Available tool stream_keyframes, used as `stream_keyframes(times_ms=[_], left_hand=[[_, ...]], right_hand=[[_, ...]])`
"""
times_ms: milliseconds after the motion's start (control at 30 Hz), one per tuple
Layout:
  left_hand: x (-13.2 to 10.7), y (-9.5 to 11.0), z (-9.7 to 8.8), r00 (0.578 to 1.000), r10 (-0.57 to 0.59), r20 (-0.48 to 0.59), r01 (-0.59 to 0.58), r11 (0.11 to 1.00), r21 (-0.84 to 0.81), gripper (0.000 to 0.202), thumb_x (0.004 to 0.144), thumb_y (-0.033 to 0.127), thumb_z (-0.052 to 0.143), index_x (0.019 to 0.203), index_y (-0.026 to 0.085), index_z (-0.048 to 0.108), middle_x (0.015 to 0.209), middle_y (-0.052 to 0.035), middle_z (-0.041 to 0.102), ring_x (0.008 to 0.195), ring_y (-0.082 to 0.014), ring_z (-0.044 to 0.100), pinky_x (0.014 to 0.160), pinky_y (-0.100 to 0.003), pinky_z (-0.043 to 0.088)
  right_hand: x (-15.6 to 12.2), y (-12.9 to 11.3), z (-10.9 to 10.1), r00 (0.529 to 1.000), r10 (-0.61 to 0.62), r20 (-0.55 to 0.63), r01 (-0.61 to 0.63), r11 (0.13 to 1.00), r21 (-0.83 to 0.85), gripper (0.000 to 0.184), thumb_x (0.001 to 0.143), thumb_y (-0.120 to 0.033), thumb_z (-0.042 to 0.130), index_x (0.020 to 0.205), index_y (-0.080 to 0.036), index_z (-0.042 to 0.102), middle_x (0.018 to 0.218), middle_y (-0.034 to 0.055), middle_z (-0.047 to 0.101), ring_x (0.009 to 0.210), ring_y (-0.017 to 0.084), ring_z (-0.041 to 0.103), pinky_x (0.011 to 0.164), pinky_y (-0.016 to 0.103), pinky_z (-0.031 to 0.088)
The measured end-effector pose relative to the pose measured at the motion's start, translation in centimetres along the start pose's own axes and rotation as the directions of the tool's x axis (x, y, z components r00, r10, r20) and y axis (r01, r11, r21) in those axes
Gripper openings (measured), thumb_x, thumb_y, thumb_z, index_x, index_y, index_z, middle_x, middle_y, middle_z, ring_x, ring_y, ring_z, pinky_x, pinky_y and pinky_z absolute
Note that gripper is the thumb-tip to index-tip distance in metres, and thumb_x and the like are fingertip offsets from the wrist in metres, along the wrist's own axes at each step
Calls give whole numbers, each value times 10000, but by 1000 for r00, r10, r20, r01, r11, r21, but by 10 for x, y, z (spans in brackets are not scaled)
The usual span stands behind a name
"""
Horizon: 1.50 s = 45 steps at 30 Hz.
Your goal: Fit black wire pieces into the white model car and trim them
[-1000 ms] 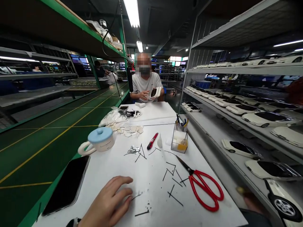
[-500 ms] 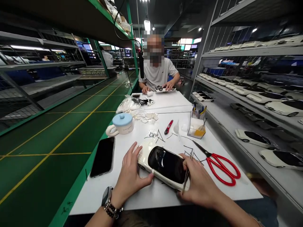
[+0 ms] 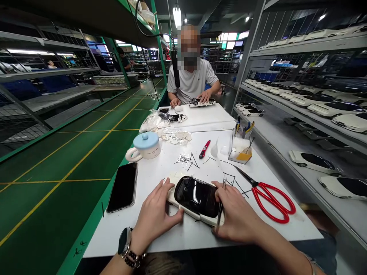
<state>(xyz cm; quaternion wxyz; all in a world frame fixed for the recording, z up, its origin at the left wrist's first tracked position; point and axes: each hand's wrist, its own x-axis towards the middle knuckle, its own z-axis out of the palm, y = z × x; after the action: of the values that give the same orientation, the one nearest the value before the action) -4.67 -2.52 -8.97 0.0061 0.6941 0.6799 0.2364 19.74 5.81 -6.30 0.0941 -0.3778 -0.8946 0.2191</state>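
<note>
While in two hands (image 3: 155,215) (image 3: 237,214), one car (image 3: 197,197)

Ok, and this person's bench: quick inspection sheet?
surface: white table top, strewn with thin black strips.
job's things: white model car with glossy black glass, lying between the hands.
hands: left hand braced against the car's side; right hand pinching tweezers at the car's end.
clutter: foil scraps, phone, blue-lidded mug, red scissors, red marker, clear tool box.
cables: black cable looping overhead beyond the table.
surroundings: seated co-worker, hands on a smaller model car; grey shelves of white model cars to the right.
</note>
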Motion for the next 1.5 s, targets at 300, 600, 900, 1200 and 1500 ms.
stream_keyframes(times_ms=[300,600,900,1200,1500], left_hand=[[25,-7,-28,984,-94,153,126,970,-210,574,744,544,640,1216,262,477,1199,-48,622,1111,-262,580,946,-423,484],[132,18,0,924,-29,381,85,988,-132,318,673,512,672,776,217,611,683,7,637,686,-208,593,611,-290,394],[108,-1,4,932,-86,352,179,954,-241,298,861,480,458,922,206,559,590,26,540,581,-165,517,543,-263,333],[83,-20,-11,936,40,349,127,888,-441,433,902,538,417,1188,212,430,729,24,593,687,-159,552,660,-278,404],[80,-20,-7,954,129,271,-18,926,-377,370,913,478,438,1185,227,438,854,2,677,761,-176,606,710,-303,416]], right_hand=[[2,23,-15,994,-93,49,95,995,-41,464,503,-286,675,871,-190,410,1317,133,444,996,262,436,908,403,363],[2,29,-14,992,-125,23,127,988,-86,482,507,-324,685,878,-188,409,1347,141,422,1007,270,452,889,410,377],[4,41,-20,980,-195,33,198,974,-114,741,587,-310,717,1222,-181,358,1304,131,490,1189,288,457,1072,486,235],[-29,46,-6,706,222,-672,306,760,573,357,977,-461,261,965,-209,513,703,45,659,681,219,611,668,376,425],[-32,-1,51,673,465,-575,34,757,653,177,861,-353,615,801,-190,583,641,2,581,594,131,563,545,240,446]])
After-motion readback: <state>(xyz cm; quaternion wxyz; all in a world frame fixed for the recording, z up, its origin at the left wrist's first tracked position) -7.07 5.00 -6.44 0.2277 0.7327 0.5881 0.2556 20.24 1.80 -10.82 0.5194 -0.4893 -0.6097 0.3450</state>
